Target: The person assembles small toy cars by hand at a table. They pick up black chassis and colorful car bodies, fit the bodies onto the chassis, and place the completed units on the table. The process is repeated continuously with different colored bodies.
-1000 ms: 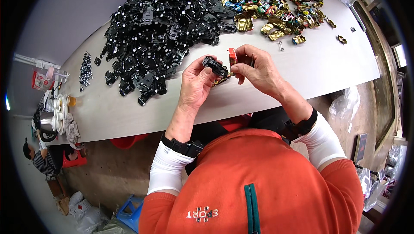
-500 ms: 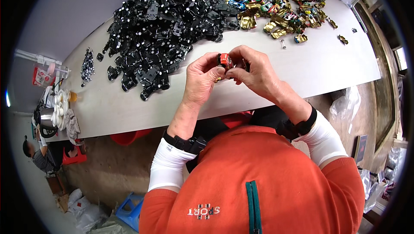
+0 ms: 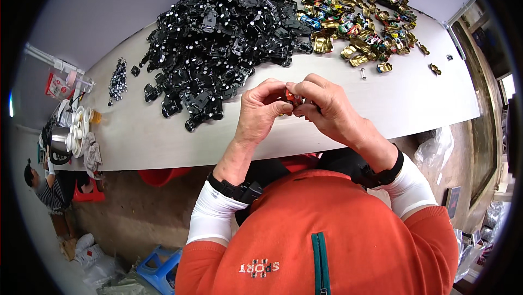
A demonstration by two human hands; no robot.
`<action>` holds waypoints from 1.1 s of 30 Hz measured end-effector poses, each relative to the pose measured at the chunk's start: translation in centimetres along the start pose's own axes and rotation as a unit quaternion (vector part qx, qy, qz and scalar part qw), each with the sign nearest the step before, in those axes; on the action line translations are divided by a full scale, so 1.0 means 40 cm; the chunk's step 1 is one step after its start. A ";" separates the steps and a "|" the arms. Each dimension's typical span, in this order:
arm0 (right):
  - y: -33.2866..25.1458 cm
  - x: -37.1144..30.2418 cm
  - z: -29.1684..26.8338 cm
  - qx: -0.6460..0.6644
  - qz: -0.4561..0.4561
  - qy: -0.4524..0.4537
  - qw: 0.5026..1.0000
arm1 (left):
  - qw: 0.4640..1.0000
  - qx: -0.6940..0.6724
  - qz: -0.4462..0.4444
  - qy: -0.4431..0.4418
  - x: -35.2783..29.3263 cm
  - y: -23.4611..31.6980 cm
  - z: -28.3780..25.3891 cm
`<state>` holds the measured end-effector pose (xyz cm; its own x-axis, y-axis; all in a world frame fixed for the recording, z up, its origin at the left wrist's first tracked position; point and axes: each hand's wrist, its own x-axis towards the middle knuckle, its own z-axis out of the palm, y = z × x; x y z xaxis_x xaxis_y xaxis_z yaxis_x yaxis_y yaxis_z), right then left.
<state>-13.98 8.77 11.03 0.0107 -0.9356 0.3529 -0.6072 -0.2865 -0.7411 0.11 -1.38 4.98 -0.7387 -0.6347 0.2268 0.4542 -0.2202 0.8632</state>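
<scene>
A black pile of car bases (image 3: 218, 44) crowds the table (image 3: 419, 96) ahead and to my left, gold shells (image 3: 357, 44) lie ahead to my right, silver bits (image 3: 117, 80) far left. Bare tabletop opens rightward and toward the near edge. Above it my left hand (image 3: 260, 112) and right hand (image 3: 329, 107) meet, fingers curled, both pinching the red toy (image 3: 291, 97) between them.

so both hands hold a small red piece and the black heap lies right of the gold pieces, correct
The side is wrong: the head view shows the black heap left of the gold pieces. The left hand and right hand do hold the small red piece.
</scene>
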 end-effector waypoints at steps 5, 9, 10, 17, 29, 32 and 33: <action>0.001 0.012 -0.005 0.082 0.037 0.004 0.996 | 0.999 -0.025 -0.035 0.003 0.009 0.025 0.014; -0.008 0.034 -0.028 0.169 0.198 -0.017 0.965 | 0.999 0.015 -0.040 -0.005 0.003 0.033 0.011; 0.009 0.033 -0.031 0.184 0.210 -0.046 0.959 | 0.999 0.017 -0.043 0.008 0.002 0.031 0.007; 0.066 -0.008 -0.041 0.100 0.224 -0.048 0.968 | 0.982 -0.127 -0.103 0.090 -0.007 -0.021 -0.059; 0.065 -0.020 0.002 0.250 0.225 -0.107 0.936 | 0.976 -0.148 -0.145 0.070 -0.007 -0.033 -0.058; 0.068 -0.021 -0.001 0.264 0.223 -0.108 0.932 | 0.980 -0.126 -0.135 0.068 -0.006 -0.033 -0.054; 0.068 -0.021 -0.001 0.257 0.222 -0.109 0.934 | 0.980 -0.124 -0.137 0.069 -0.005 -0.032 -0.052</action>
<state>-15.69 8.77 8.75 0.0440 -0.9897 -0.1365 -0.1287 0.1299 -0.9831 0.70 -2.50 2.89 -0.7836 -0.6167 -0.0757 0.3684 -0.5593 0.7426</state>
